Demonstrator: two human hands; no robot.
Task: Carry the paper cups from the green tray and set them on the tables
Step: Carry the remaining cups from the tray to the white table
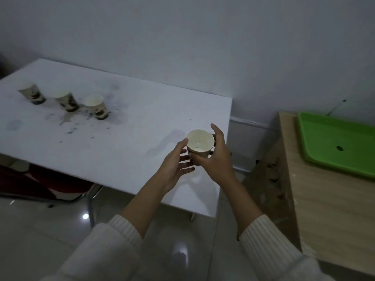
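White table lies beneath both hands: right hand grips the paper cup above its right end, left hand steadies it with straight fingers, three cups stand far left, green tray sits right; judged placing step, requiring upright lowering, then release.

No wording, number or sign can be read. The dark print on the three cream paper cups at the far left of the white table, and on the fourth paper cup nearer on the right, is too blurred to make out
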